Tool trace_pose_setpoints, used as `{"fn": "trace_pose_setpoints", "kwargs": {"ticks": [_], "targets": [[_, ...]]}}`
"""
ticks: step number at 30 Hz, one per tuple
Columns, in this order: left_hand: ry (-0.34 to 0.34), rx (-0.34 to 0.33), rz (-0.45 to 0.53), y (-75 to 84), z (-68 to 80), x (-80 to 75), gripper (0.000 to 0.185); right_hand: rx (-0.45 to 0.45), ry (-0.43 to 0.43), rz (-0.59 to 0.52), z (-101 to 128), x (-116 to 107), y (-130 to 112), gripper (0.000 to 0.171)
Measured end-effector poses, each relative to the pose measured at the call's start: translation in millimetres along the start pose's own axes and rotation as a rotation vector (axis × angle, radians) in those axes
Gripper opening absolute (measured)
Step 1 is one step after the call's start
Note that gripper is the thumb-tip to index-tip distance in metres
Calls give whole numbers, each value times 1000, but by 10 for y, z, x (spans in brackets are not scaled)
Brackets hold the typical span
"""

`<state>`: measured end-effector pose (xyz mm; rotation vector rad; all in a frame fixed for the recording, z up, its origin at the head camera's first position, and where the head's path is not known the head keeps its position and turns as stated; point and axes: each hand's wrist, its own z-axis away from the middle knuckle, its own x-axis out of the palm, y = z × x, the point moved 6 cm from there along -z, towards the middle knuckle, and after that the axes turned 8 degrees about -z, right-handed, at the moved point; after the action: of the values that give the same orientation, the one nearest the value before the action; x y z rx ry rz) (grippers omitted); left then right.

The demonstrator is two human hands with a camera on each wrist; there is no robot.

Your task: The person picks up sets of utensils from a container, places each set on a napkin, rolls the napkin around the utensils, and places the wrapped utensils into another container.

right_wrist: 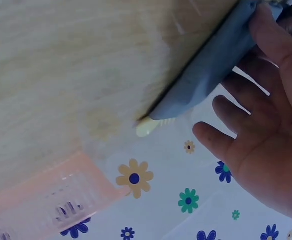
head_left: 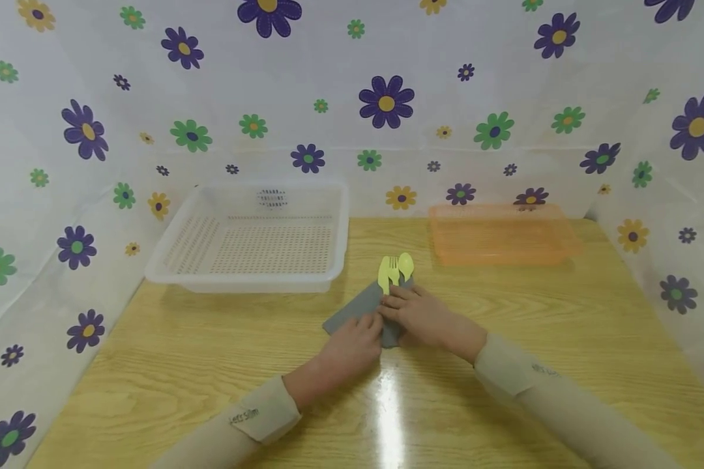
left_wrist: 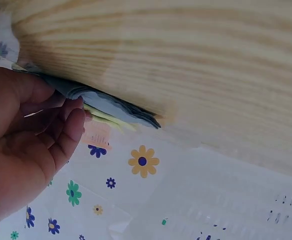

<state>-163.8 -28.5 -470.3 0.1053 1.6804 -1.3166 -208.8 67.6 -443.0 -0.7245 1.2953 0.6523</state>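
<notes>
A dark grey napkin [head_left: 360, 305] lies at an angle on the table, one side folded up along lime-yellow plastic cutlery. The heads of a knife [head_left: 384, 271], a fork [head_left: 394, 267] and a spoon [head_left: 406, 264] stick out at its far end; their handles are hidden. My left hand [head_left: 352, 345] pinches the napkin's near part between thumb and curled fingers. Across the fold lies my right hand [head_left: 425, 316], fingers over the top near the handles. In the right wrist view its thumb [right_wrist: 268, 30] presses the side of the folded napkin [right_wrist: 201, 75].
A white perforated basket [head_left: 246, 280] stands at the back left. An orange shallow basket [head_left: 504, 254] sits at the back right. Flower-printed sheeting [head_left: 328, 85] hangs behind and along both sides of the wooden table [head_left: 170, 365].
</notes>
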Motion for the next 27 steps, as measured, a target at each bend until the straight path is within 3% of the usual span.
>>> {"fn": "trace_pose_setpoints", "kwargs": {"ticks": [11,17,20,27], "targets": [[41,-8,-30,53,-53,-62,21,21,1,106,-130,-92,-58,63],[-14,-17,140,-49,13,20,29,58,-68,112,-139,-57,-52,67],[26,-11,158,-79,50,35,31,59,-88,92,-144,-40,-48,67],[139,26,33,7,43,-12,26,28,-31,79,-105,-40,-77,64]]}}
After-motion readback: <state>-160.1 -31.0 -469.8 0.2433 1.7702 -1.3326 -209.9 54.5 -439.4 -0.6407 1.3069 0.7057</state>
